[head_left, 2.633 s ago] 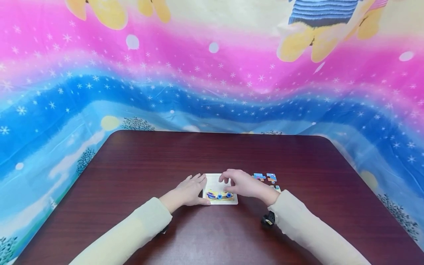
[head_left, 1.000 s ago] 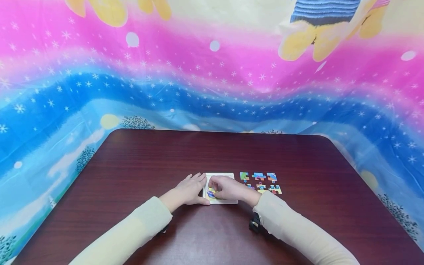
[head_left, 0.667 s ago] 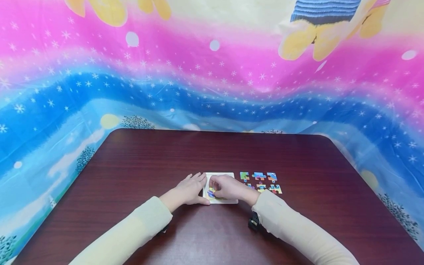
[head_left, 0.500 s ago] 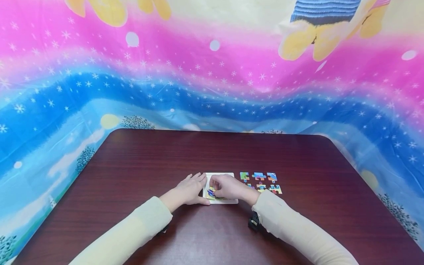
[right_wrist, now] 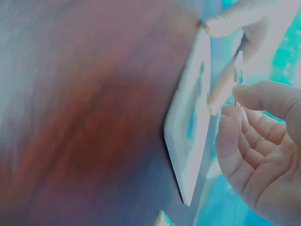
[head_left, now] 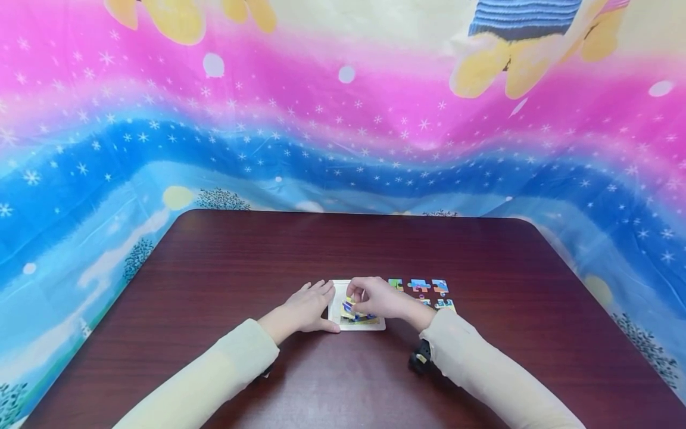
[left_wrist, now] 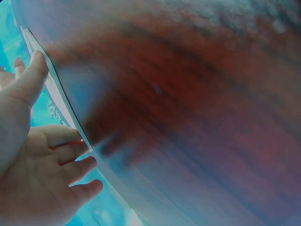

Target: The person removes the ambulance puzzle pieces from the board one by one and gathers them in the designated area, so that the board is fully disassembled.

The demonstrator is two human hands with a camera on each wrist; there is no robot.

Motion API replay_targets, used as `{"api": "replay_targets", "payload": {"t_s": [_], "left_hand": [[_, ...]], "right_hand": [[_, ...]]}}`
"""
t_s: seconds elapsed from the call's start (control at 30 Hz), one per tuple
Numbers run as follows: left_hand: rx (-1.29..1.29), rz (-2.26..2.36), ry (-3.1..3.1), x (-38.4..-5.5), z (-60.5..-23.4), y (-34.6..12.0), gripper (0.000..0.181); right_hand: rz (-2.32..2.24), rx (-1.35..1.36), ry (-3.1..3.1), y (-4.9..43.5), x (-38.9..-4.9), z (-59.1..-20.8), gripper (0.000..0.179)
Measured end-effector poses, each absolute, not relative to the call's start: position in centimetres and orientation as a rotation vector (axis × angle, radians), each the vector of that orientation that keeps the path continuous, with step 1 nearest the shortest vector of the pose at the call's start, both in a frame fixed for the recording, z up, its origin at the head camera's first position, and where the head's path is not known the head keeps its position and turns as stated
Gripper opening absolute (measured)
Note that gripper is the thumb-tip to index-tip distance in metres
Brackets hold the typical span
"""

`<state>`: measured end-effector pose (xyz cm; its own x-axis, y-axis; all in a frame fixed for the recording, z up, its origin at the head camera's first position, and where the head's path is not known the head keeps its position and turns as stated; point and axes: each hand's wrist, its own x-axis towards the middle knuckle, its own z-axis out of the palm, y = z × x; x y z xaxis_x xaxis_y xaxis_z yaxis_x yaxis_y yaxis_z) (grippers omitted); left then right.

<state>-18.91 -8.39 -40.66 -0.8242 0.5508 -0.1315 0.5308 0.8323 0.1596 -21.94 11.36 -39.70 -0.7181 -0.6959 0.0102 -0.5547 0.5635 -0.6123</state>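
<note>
A white puzzle tray (head_left: 333,305) lies on the table, partly assembled, with a strip of printed pieces (head_left: 365,320) along its near side. My left hand (head_left: 306,308) rests at its left edge, fingers spread and straight, thumb at the near left corner. Just above the tray, my right hand (head_left: 379,298) pinches a jigsaw piece (head_left: 347,305) with a purple and yellow print between thumb and fingers. The right wrist view shows that piece (right_wrist: 238,70) edge-on, raised off the tray (right_wrist: 176,150). My right hand hides the tray's right part.
Several loose jigsaw pieces (head_left: 420,285) lie in two rows right of the tray, the nearer row partly covered by my right wrist. The dark wooden table (head_left: 257,250) reaches back to a patterned cloth (head_left: 343,143).
My right hand came down onto the tray's left part, took hold of a jigsaw piece there, and has now lifted it and drawn back slightly right. The left hand has stayed put.
</note>
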Motion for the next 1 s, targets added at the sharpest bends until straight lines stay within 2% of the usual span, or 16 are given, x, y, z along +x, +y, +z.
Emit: {"api": "replay_targets", "payload": {"t_s": [0.3, 1.0], "left_hand": [[0.845, 0.142, 2.848, -18.8, -40.6, -8.4, 0.087], [0.832, 0.129, 2.838, -18.7, -40.4, -8.2, 0.087]], "right_hand": [[-0.895, -0.958, 2.608, 14.6, -21.8, -38.5, 0.019], [-0.776, -0.946, 2.616, 21.5, -20.1, -39.9, 0.018]]}}
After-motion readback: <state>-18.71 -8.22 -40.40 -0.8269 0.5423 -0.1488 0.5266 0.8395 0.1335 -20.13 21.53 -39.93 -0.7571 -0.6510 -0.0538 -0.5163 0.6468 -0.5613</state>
